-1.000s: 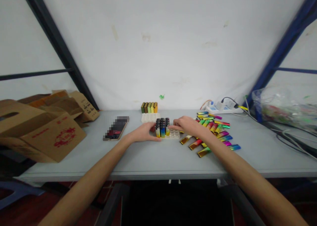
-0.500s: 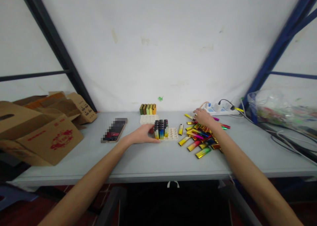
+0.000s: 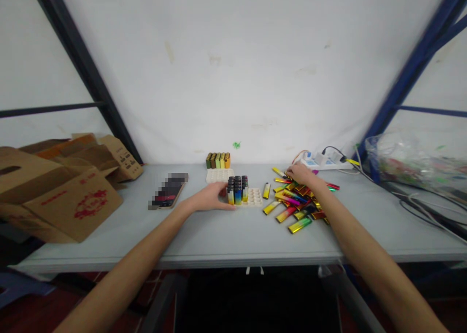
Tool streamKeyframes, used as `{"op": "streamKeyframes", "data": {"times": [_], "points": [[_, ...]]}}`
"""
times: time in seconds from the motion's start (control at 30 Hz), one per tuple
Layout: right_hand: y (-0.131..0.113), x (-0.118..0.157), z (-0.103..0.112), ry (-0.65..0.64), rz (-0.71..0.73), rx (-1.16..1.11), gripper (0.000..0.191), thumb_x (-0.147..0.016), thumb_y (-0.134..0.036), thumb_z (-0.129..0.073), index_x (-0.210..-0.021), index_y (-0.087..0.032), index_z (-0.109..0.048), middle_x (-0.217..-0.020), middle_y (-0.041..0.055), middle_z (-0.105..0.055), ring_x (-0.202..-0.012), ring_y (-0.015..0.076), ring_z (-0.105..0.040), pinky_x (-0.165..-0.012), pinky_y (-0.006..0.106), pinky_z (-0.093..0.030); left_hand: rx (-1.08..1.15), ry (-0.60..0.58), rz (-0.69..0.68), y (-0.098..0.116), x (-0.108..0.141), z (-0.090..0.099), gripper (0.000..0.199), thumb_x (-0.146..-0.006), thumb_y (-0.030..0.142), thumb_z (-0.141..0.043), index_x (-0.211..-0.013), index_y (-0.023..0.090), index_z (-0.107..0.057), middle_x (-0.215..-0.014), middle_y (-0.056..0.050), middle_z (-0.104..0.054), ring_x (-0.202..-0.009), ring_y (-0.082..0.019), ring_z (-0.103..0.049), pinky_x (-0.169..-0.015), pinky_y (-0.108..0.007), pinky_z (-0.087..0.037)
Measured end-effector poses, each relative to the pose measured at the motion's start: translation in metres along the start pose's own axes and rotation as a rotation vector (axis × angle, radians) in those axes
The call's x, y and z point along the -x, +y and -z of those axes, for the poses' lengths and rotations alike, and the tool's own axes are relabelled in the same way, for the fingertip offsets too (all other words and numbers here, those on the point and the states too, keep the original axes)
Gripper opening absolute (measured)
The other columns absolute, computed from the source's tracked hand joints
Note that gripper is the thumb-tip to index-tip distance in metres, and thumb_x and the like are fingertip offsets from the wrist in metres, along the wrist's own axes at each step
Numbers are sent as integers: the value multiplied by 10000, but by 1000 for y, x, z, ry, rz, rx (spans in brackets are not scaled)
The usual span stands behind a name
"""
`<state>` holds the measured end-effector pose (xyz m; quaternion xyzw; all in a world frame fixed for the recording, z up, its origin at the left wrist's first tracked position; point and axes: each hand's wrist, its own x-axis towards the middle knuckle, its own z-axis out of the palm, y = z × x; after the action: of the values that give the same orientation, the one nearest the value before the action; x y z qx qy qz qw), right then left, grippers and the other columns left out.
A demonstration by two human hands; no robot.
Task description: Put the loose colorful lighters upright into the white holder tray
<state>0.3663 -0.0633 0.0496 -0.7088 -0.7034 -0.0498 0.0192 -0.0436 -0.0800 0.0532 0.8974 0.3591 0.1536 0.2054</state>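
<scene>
My left hand (image 3: 211,196) is closed round the left end of a white tray (image 3: 255,197) with round holes. Lighters (image 3: 238,191) with black tops stand upright in its left part, between thumb and fingers; the holes at the right show bare. My right hand (image 3: 299,173) is at the back of a loose pile of shiny lighters (image 3: 299,196), its fingers curled down onto a lighter there. The fingertips are partly hidden. One yellow lighter (image 3: 266,191) lies apart, between tray and pile.
Behind the tray are a second white tray (image 3: 219,175) and a block of upright lighters (image 3: 218,160). A phone (image 3: 170,192) and cardboard boxes (image 3: 73,196) are at the left. A power strip (image 3: 326,161), cables (image 3: 419,204) and a plastic bag (image 3: 412,157) are at the right.
My right hand has shifted slightly down and right, and its fingers have drawn together onto the pile. My left hand stays in place on the tray.
</scene>
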Motion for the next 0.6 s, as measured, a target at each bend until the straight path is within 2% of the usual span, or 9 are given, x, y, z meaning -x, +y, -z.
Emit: {"op": "streamKeyframes", "data": {"times": [0.2,0.33,0.4,0.5,0.6], "points": [[-5,3,4,15,5,-17,336,-1008,-322,-544,-1179,-114,-745,-1218,211,-703,-1136,264,-651,-970,314,-448,-42,-5,13,4,0,2,721,-652,750,-769,-1046,157,-655,-1002,-100,-708,-871,-292,-660,-761,-369,-516],[-14,8,9,58,8,-49,325,-1028,-349,-520,-1189,-132,-699,-1142,175,-746,-1075,264,-681,-916,323,-461,-45,5,14,5,0,2,689,-641,753,-772,-988,171,-650,-957,-84,-701,-839,-283,-652,-719,-354,-507],[-21,11,14,157,27,-137,343,-1055,-345,-464,-1245,-134,-657,-1075,158,-768,-1005,248,-705,-893,317,-463,-37,20,7,4,0,2,678,-633,749,-778,-974,178,-650,-941,-75,-700,-824,-274,-645,-714,-350,-505],[-36,19,26,363,111,-390,405,-1077,-395,-393,-1300,-142,-618,-950,116,-784,-853,221,-722,-816,290,-474,-30,26,1,2,0,1,686,-632,748,-783,-984,175,-649,-951,-79,-701,-826,-272,-644,-731,-355,-511],[-55,29,39,491,212,-553,444,-1069,-439,-375,-1235,-153,-671,-1040,121,-777,-897,230,-723,-822,295,-476,-11,11,7,0,0,0,699,-637,736,-791,-1013,163,-652,-981,-91,-706,-853,-284,-657,-748,-362,-517]]}}
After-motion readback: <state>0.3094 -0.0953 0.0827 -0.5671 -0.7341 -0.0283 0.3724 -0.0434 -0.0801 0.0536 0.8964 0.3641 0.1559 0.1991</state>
